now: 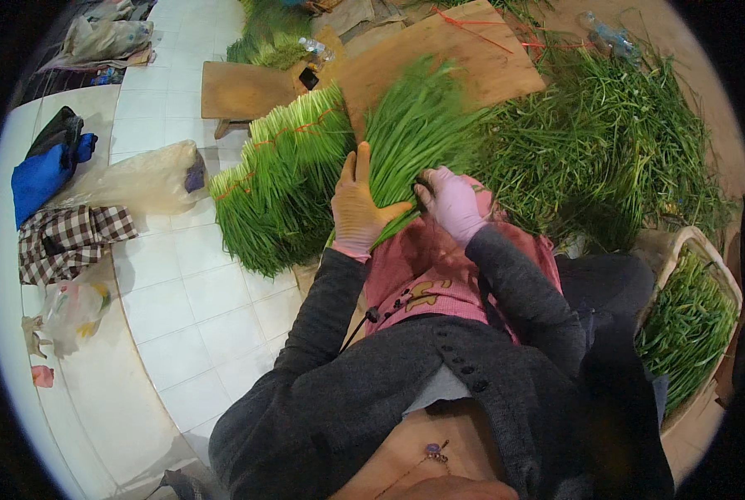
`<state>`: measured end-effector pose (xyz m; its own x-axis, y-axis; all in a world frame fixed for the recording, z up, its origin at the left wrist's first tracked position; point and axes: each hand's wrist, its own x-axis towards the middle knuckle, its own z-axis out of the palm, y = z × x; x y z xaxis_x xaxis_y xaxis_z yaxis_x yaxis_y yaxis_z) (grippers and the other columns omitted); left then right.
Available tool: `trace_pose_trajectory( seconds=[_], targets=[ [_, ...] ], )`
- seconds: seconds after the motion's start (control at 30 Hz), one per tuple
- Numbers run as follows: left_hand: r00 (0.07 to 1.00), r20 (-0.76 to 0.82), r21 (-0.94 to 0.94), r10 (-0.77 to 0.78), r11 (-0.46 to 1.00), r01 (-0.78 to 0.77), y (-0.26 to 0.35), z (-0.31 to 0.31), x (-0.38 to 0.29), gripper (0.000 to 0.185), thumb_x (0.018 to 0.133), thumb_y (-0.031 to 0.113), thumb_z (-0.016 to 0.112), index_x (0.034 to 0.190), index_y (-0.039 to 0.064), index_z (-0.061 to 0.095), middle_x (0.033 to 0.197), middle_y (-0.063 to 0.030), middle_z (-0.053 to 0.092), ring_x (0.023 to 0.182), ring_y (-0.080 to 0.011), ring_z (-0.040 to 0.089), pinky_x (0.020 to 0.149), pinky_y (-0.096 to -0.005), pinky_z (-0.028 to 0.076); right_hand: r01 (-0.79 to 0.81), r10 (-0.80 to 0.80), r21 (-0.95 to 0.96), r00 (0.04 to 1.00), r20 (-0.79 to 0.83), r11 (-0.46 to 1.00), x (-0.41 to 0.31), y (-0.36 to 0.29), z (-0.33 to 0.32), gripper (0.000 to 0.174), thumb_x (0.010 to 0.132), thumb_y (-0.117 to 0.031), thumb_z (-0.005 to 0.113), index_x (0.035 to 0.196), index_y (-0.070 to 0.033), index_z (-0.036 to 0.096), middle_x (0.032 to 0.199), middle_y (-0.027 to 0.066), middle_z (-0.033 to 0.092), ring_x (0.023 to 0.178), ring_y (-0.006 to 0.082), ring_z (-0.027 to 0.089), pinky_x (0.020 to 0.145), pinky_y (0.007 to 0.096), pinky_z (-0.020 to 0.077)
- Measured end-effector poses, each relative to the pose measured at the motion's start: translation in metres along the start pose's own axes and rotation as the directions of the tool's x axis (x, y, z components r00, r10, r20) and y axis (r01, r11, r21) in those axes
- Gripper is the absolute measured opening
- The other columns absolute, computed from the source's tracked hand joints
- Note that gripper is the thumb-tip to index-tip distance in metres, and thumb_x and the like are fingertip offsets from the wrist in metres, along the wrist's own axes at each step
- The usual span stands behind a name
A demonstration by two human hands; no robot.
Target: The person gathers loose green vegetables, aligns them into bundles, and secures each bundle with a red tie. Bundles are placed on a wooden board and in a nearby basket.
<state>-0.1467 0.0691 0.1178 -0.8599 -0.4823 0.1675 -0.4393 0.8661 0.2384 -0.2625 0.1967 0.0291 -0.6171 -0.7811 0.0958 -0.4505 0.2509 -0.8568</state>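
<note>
A loose bunch of garlic chives (410, 134) lies across my lap, its leaf tips fanned out and blurred away from me. My left hand (355, 203), in a yellow-stained pink glove, has its fingers stretched along the bunch's left side and its thumb laid across the lower leaves. On the right side, my right hand (450, 200), in a pink glove, has curled fingers gripping leaves at the edge. Its fingertips are partly hidden. Beneath both hands is a pink apron (419, 275). Close to my left hand stand chive bundles (285, 169) tied with red string, pale stem ends up.
A wooden board (438, 47) lies ahead, beside a small wooden stool (244, 90), a phone (308, 78) and a plastic bottle (316, 48). Loose greens (591, 137) are heaped at right, above a white-rimmed basket (731, 275) of greens. A plastic bag (141, 178) lies at left.
</note>
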Motion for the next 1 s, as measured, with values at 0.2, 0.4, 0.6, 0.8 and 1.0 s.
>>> trace_pose_trajectory(
  seconds=[0.2, 0.4, 0.6, 0.8, 1.0],
  targets=[
    [0.996, 0.002, -0.2, -0.091, 0.976, 0.09, -0.008, 0.0, 0.004, 0.102, 0.068, 0.015, 0.087, 0.154, 0.008, 0.032, 0.131, -0.0227, 0.058, 0.118, -0.0382, 0.058, 0.101, -0.0412, 0.047, -0.064, 0.06, 0.144, 0.998, 0.035, 0.988, -0.003, 0.0, 0.001, 0.032, 0.087, -0.031, 0.069, 0.108, -0.007, 0.069, 0.099, 0.0172, 0.07, 0.088, 0.0361, 0.068, 0.077, 0.0451, 0.054],
    [0.998, -0.032, -0.253, -0.058, 0.966, 0.048, -0.009, 0.0, 0.003, 0.095, 0.07, 0.012, 0.086, 0.152, 0.01, 0.039, 0.129, -0.0208, 0.06, 0.115, -0.0349, 0.06, 0.1, -0.0389, 0.048, -0.145, 0.147, -0.065, 0.989, 0.019, 0.987, 0.01, -0.01, 0.002, 0.02, 0.083, -0.027, 0.067, 0.091, -0.009, 0.067, 0.084, 0.015, 0.07, 0.079, 0.0367, 0.069, 0.07, 0.0479, 0.054],
    [0.991, 0.015, -0.386, -0.13, 0.914, 0.126, -0.01, -0.002, 0.002, 0.087, 0.076, 0.009, 0.082, 0.152, 0.01, 0.04, 0.137, -0.0149, 0.057, 0.122, -0.0262, 0.057, 0.105, -0.0343, 0.044, 0.039, -0.104, -0.325, 0.977, -0.188, 0.945, 0.01, 0.04, -0.033, 0.01, 0.079, -0.019, 0.066, 0.077, -0.011, 0.06, 0.074, 0.0133, 0.066, 0.064, 0.0356, 0.066, 0.059, 0.0471, 0.053],
    [0.998, -0.019, -0.326, -0.063, 0.944, 0.054, -0.024, 0.001, -0.003, 0.089, 0.079, 0.014, 0.081, 0.155, 0.013, 0.034, 0.128, -0.0194, 0.06, 0.114, -0.0332, 0.061, 0.098, -0.0387, 0.049, -0.192, -0.015, -0.384, 0.88, -0.475, 0.903, 0.038, 0.138, -0.149, 0.01, 0.088, -0.022, 0.065, 0.089, -0.012, 0.065, 0.078, 0.0135, 0.067, 0.069, 0.0374, 0.067, 0.061, 0.0468, 0.0536],
    [0.996, 0.02, -0.036, -0.087, 0.995, 0.088, -0.026, 0.01, 0.012, 0.105, 0.074, 0.03, 0.084, 0.157, 0.009, 0.023, 0.124, -0.0262, 0.06, 0.108, -0.0392, 0.063, 0.087, -0.0446, 0.053, -0.502, 0.171, -0.752, 0.862, -0.478, 0.428, 0.048, 0.192, -0.238, 0.054, 0.086, 0.0, 0.06, 0.137, -0.017, 0.049, 0.128, 0.0175, 0.063, 0.092, 0.028, 0.072, 0.069, 0.0422, 0.0579]
  ],
)
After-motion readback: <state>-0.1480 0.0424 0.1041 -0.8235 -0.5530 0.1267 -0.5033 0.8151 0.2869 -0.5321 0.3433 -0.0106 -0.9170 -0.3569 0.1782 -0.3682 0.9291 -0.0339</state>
